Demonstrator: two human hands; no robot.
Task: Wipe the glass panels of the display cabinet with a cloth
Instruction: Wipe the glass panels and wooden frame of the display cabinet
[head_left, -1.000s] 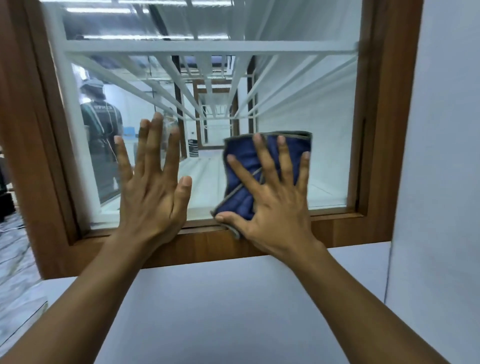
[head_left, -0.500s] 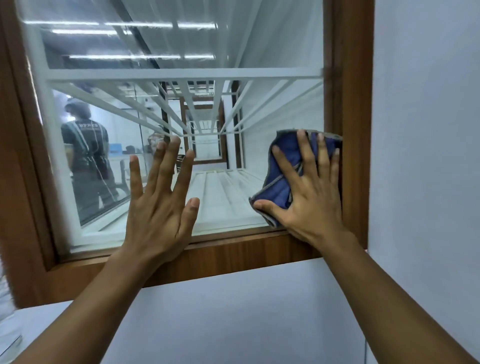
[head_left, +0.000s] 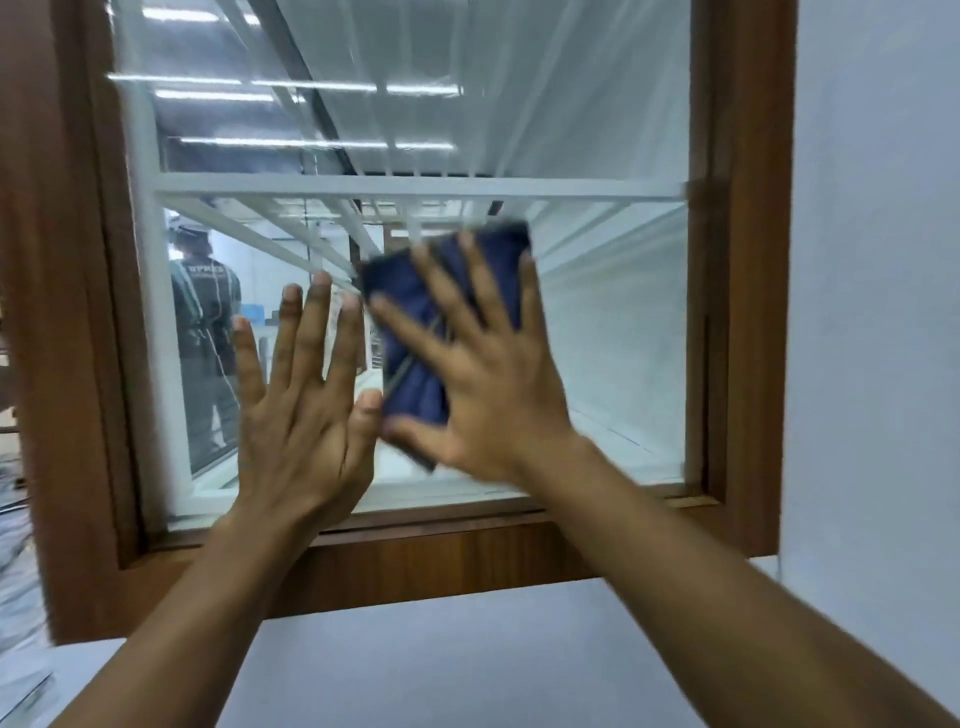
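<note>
A glass panel (head_left: 613, 332) set in a brown wooden frame (head_left: 457, 561) fills the view. My right hand (head_left: 483, 379) lies flat with spread fingers on a folded dark blue cloth (head_left: 415, 379), pressing it against the middle of the glass. The hand and cloth are blurred by motion. My left hand (head_left: 301, 405) rests flat on the glass just left of the cloth, fingers straight and pointing up, its thumb close to the cloth's lower edge.
White shelf bars (head_left: 415, 189) show behind the glass. A person's reflection (head_left: 205, 322) appears at the left of the pane. White wall (head_left: 878, 312) lies to the right of the frame and below it.
My right hand has slid the cloth left from the frame's right side to the middle of the glass, beside my left hand. My left hand has stayed flat on the pane.
</note>
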